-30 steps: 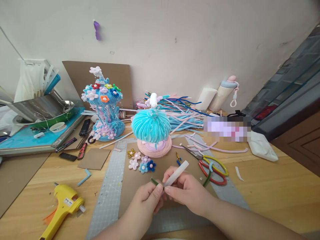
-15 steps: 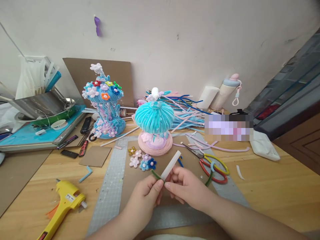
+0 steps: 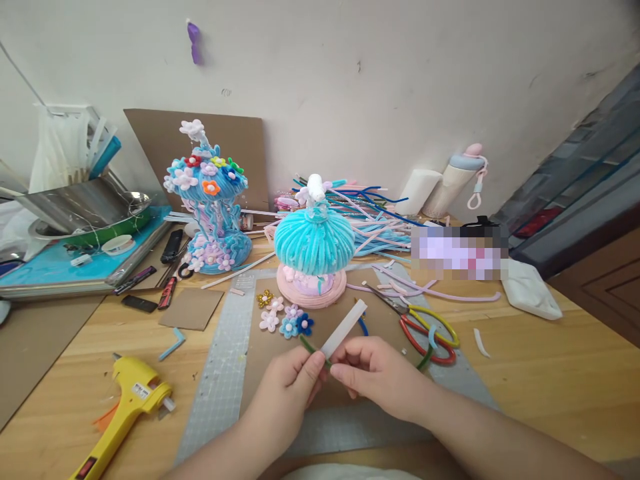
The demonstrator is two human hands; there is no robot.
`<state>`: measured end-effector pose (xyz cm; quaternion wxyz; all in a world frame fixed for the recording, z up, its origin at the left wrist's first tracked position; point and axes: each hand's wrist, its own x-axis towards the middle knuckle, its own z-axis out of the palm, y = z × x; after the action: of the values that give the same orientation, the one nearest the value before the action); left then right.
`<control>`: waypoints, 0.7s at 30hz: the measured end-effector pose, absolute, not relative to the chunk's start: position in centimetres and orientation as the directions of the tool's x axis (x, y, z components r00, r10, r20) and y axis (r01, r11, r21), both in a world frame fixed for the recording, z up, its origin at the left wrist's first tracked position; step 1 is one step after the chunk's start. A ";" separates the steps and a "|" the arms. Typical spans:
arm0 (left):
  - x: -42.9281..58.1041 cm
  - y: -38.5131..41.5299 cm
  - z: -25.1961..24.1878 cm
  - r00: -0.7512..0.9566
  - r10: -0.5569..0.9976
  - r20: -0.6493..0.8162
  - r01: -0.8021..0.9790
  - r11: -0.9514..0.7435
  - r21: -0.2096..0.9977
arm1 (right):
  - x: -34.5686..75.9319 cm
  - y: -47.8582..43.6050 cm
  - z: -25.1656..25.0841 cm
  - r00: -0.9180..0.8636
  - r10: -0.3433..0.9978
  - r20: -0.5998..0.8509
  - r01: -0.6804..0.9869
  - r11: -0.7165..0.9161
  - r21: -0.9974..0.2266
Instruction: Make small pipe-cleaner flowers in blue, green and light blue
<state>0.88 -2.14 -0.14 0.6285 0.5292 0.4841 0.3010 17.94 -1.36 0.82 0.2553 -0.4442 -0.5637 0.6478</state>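
Green pipe cleaner (image 3: 307, 344) crosses a white strip (image 3: 345, 329) above the worktop (image 3: 540, 380), both apparently pinched by the left hand (image 3: 287, 383); the right hand (image 3: 383, 377) curls its fingers nearly closed, hold unclear. Wrapping seems underway; the next turn calls for steady tension.

Green pipe cleaner (image 3: 307, 344) meets white strip (image 3: 345, 328)

The left hand (image 3: 284, 383) pinches both; the right hand (image 3: 381, 373) curls beside it. From them, fuzzy flowers (image 3: 289, 327) lie at eleven o'clock, a turquoise dome (image 3: 315, 247) at twelve, scissors (image 3: 402, 308) at two, a glue gun (image 3: 135, 385) at nine.
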 end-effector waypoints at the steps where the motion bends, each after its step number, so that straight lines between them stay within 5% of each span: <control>1: 0.7 -2.1 0.3 0.376 0.875 -0.306 0.108 0.287 0.952 | 18.3 -1.1 1.0 -0.530 0.795 -0.296 0.164 -0.246 -0.955; 4: 0.0 -2.2 1.5 0.594 0.762 -0.257 0.130 0.224 0.966 | 19.4 0.0 1.5 -0.682 0.623 -0.384 0.184 -0.362 -0.914; 9: -0.4 -2.6 2.0 0.785 0.608 -0.122 0.371 -0.303 0.878 | 19.1 2.2 2.1 -0.709 0.327 -0.625 0.559 -0.279 -0.781; 13: -0.1 -2.7 1.0 0.681 0.724 -0.113 0.540 -0.392 0.745 | 18.0 2.3 5.2 -0.648 0.420 -0.635 0.660 -0.106 -0.744; 14: -0.1 -2.7 0.8 0.656 0.745 -0.120 0.556 -0.370 0.744 | 17.7 1.8 6.2 -0.627 0.505 -0.593 0.710 0.058 -0.702; 17: 0.0 -2.4 0.5 0.573 0.805 -0.152 0.528 -0.221 0.820 | 17.0 -0.2 8.5 -0.574 0.744 -0.342 0.798 0.414 -0.438; 21: 0.2 -1.9 0.4 0.450 0.854 -0.262 0.293 0.135 0.946 | 16.3 -3.0 7.9 -0.489 0.872 0.020 0.859 0.486 -0.161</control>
<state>0.21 -1.95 0.37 0.5907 0.6133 0.4677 0.2371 16.26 -2.98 7.89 0.0496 -0.5029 -0.8605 0.0648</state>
